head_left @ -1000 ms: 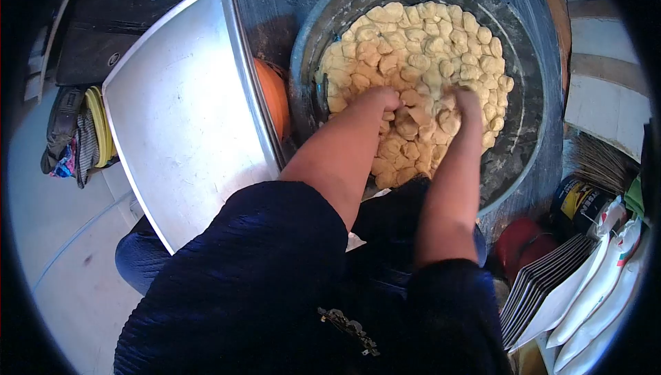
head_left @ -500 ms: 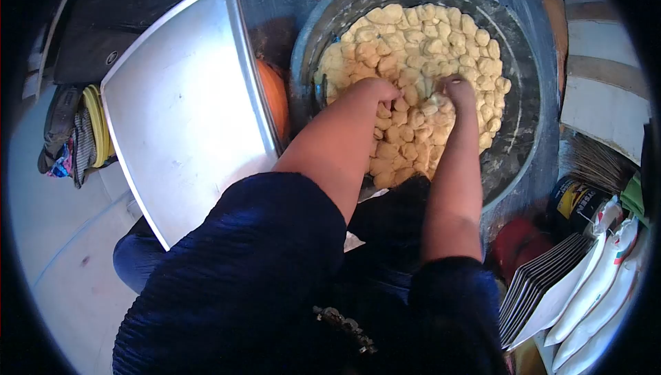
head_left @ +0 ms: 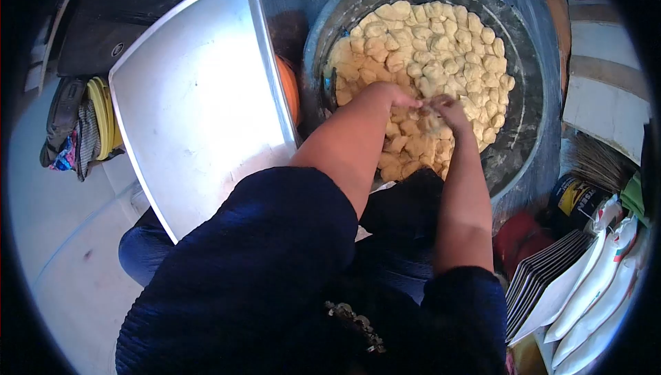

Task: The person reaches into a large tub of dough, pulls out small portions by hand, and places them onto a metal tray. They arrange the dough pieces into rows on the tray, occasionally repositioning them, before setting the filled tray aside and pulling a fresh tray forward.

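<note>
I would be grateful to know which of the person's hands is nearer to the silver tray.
Left. The left hand is over the dough lumps, right of the silver tray; the right hand is farther right, beyond it.

Watching remotely through the head view. The left hand [head_left: 396, 94] and right hand [head_left: 450, 110] are resting over pale, dough-like lumps [head_left: 475, 65], fingertips close together, above and right of frame centre; I am not making out whether they are pinching anything. Lumps are filling most of a dark round basin [head_left: 529, 110] at upper right. A silver tray [head_left: 206, 100] is showing left of centre, partly hiding an orange object [head_left: 289, 89]. I am also noting bristles [head_left: 599, 162] at far right, white packets [head_left: 595, 292] standing at lower right.
</note>
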{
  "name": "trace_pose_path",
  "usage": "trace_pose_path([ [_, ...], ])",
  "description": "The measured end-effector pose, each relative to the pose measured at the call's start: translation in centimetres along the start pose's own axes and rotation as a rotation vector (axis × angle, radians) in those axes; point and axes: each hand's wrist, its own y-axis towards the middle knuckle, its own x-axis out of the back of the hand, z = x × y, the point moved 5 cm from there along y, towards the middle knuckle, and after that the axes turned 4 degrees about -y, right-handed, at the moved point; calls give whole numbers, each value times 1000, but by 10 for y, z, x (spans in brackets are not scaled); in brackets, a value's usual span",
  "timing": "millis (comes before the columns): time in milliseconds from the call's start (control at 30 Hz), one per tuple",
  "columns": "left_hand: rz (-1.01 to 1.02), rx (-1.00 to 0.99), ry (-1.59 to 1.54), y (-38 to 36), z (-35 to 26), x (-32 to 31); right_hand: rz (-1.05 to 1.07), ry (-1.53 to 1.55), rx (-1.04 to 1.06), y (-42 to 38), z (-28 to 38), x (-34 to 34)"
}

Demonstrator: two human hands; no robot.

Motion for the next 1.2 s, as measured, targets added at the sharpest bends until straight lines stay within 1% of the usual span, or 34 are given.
trace_pose_path([
  [33, -335, -26, -16, -3, 2, 8, -350, -111, -69, 17, -31, 14],
  [67, -669, -58, -29, -9, 1, 17, -349, -112, -75, 13, -26, 0],
  [100, -605, -10, 69, 5, 5, 13, -470, -435, -154, 5, -5, -18],
  [133, -601, -13, 66, 15, 9, 10, -583, -757, -233, -9, 22, -32],
  [167, -574, 20, 177, 25, 16, 6, -492, -585, -330, -30, 47, -37],
  [200, -535, 56, 294, 29, 23, 0, -483, -570, -348, -38, 44, -38],
  [233, -308, 71, 232, 31, 30, 1, -387, -562, -290, -40, 40, -41],
  [267, -301, 68, 242, 30, 29, 6, -301, -556, -227, -41, 39, -40],
  [300, -60, 172, 208, 24, 28, -1, -260, -534, -148, -45, 38, -41],
  [333, 174, 272, 170, 17, 26, -5, -270, -538, -150, -48, 36, -35],
  [367, 159, 255, 111, 23, 26, -8, -93, -534, -115, -56, 42, -41],
  [400, 151, 252, 117, 28, 25, -4, 82, -525, -74, -62, 50, -48],
  [433, -59, 150, 104, 34, 20, 10, 132, -579, -56, -65, 60, -43],
  [467, -271, 42, 90, 23, 7, 22, 117, -583, -48, -59, 63, -34],
  [500, -280, 38, 92, 12, -1, 21, -27, -440, -99, -52, 60, -17],
  [533, -460, 23, 227, 0, -8, 23, -160, -295, -155, -45, 49, -3],
  [567, -637, 9, 356, -8, -14, 25, -188, -280, -178, -37, 38, 6],
  [600, -636, 13, 352, 4, -10, 26, -182, -282, -179, -29, 31, -2],
  [667, -691, -53, 243, 31, 0, 26, -501, -583, -134, -23, 24, -17],
  [700, -692, -51, 250, 27, -2, 25, -546, -469, -149, -10, 12, -25],
  [733, -648, -41, 260, 21, -6, 21, -550, -463, -145, -5, 21, -24],
  [767, -593, -30, 263, 15, -8, 12, -451, -471, -174, -4, 24, -28],
  [800, -580, -25, 261, 16, -4, 9, -348, -479, -209, -9, 28, -35],
  [833, -461, -43, 243, 20, -3, 10, -238, -434, -221, -19, 39, -37],
  [867, -346, -62, 226, 23, -4, 12, -239, -436, -223, -21, 36, -34],
  [900, -339, -62, 225, 26, -5, 15, -89, -309, -87, -24, 35, -43],
  [933, -178, 8, 246, 31, -3, 15, 55, -181, 54, -25, 38, -48],
  [967, -17, 82, 265, 33, 2, 14, 101, -275, 65, -28, 36, -48],
  [1000, 151, 159, 282, 32, 10, 5, 104, -268, 63, -41, 44, -49],
  [1033, 153, 162, 287, 25, 14, -3, 137, -430, -4, -58, 56, -50],
  [1067, -90, 67, 398, 11, 11, -8, 166, -598, -72, -70, 63, -50],
  [1100, -333, -32, 499, -1, 6, -15, 152, -655, -143, -69, 49, -61],
  [1133, -337, -39, 498, -6, 4, -28, 148, -661, -145, -76, 58, -67],
  [1200, -470, 86, 553, -11, 7, -39, 50, -806, -268, -88, 70, -79],
])
